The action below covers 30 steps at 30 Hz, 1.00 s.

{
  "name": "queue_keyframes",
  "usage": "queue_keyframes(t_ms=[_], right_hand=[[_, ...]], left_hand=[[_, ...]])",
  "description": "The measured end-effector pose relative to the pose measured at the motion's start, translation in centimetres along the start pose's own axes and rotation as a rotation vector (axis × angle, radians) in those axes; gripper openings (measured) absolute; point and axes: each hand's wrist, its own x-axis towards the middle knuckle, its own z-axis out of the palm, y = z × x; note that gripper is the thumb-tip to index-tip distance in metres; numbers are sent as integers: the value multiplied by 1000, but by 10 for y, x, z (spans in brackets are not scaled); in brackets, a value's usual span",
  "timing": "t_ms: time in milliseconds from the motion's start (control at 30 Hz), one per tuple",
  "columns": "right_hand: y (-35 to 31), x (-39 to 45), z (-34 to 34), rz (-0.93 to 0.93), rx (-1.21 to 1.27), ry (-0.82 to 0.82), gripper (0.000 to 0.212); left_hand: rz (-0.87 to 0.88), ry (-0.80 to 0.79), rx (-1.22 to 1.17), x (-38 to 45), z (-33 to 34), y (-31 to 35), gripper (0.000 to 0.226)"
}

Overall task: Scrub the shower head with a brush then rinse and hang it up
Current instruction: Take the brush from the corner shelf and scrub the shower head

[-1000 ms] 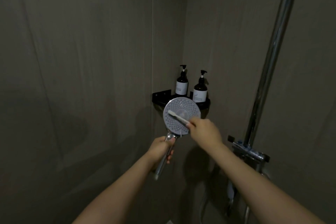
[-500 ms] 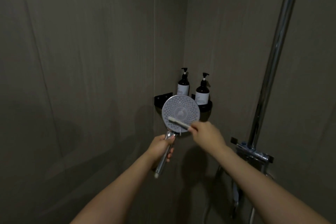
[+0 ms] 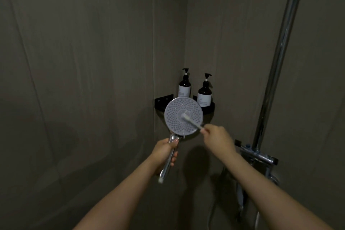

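The left hand (image 3: pixel 164 152) is gripping the chrome handle, holding the shower head (image 3: pixel 183 115) face-up toward the person so its nozzles are reachable, just before the corner shelf (image 3: pixel 210 109). The right hand (image 3: pixel 217 139) is pinching the brush (image 3: pixel 190 120), pressing bristles near the face's centre.

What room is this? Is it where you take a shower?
Yes, most likely a shower stall in a bathroom. A person holds a round shower head, a tall chrome shower pole runs up the wall, and two pump bottles stand on a black corner shelf.
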Motion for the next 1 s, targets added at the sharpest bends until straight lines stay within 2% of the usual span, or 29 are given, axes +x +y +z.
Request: queue_keyframes(t_ms=[67,167,300,400,533,633,767,867,1000], right_hand=[[6,4,-6,28,35,95,19],[7,-3,-4,40,30,-79,19],[12,-1,-9,48,27,50,17],[12,-8,-5,58,49,-94,20],[15,-8,-7,77,20,24,20],[12,-11,-3,85,24,-102,21],[12,-5,-6,118,26,38,20],[5,-4,-2,128,55,-82,20],[-8,8,-6,87,9,13,22]], left_hand=[[-3,-9,2,2,1,-1,21],[-22,7,-18,2,3,-1,22],[-25,-2,-15,1,4,-2,22],[-26,-4,-27,-1,4,-3,24],[-32,-7,-37,1,4,-4,23],[-37,-4,-55,2,3,-4,23],[-39,0,-40,4,0,-5,23],[-40,4,-17,4,-2,-5,24],[-29,-5,-2,4,-1,-4,24]])
